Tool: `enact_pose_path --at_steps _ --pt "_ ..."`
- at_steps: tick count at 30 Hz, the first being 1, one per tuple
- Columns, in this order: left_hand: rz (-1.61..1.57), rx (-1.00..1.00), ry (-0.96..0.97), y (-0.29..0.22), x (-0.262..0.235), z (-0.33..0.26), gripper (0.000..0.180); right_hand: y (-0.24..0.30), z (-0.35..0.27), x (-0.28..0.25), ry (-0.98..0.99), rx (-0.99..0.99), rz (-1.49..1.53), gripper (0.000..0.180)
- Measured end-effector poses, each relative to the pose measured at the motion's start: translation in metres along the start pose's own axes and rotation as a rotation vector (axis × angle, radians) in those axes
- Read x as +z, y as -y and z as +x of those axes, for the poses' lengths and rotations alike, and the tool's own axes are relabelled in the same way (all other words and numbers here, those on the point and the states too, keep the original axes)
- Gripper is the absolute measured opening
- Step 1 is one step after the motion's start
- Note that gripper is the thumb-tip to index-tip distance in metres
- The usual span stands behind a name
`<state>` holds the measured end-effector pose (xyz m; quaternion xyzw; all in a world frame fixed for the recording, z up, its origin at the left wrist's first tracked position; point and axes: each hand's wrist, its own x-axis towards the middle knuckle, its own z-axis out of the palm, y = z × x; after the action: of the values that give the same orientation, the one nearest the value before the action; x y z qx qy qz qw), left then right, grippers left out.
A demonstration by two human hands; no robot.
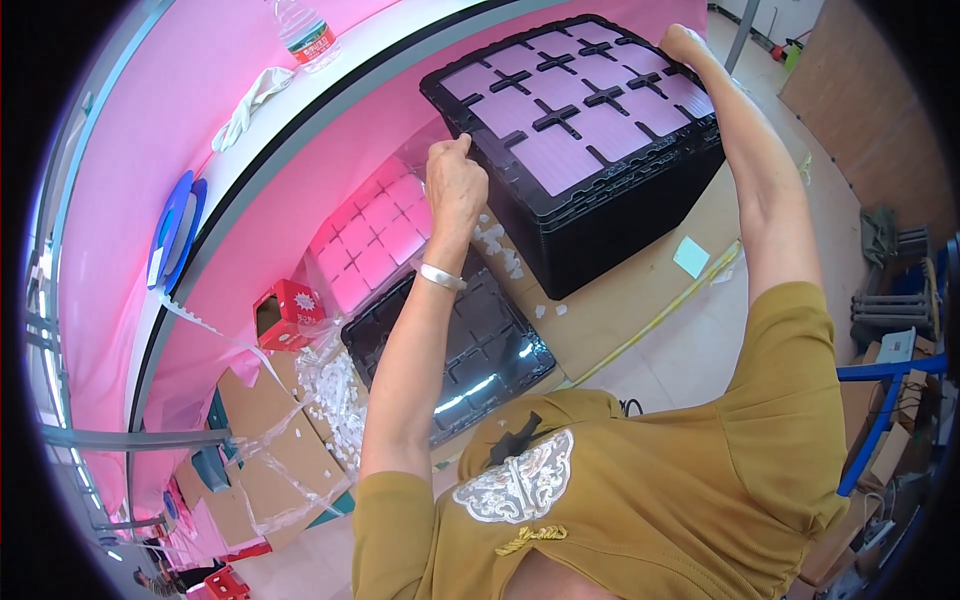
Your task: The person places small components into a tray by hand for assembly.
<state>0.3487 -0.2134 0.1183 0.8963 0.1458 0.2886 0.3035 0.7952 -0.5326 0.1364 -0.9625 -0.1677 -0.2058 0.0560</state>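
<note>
A tall stack of black plastic trays (620, 230) stands in front of me. Its top tray (556, 118) has cross-shaped black ribs, with flat lilac sheets (575, 157) between them. My left hand (457, 188) is closed at the top tray's left edge, thumb near the rim. At the far right corner, my right hand (684, 46) is closed on the same tray's rim; its fingertips are partly hidden. Below my left forearm lies another black tray (485, 340) with a glossy surface. Beside that sits a tray with pink sheets (372, 235).
A white-topped bench (370, 45) curves along the left, carrying a water bottle (305, 38), white glove (250, 105) and blue reels (178, 232). Below are a red box (288, 315), white scraps (335, 400) and cardboard (265, 450). A yellow strip (655, 318) crosses the floor.
</note>
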Motion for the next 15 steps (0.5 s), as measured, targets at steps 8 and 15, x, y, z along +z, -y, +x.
enact_pose_path --at_steps 8,15 --pt "-0.157 0.005 -0.104 0.025 -0.001 -0.002 0.029 0.027 -0.007 -0.005 0.046 -0.065 0.139 0.025" --pt "-0.538 -0.231 0.023 0.035 -0.012 -0.030 0.040 0.021 -0.055 -0.077 0.285 -0.627 -0.467 0.022"
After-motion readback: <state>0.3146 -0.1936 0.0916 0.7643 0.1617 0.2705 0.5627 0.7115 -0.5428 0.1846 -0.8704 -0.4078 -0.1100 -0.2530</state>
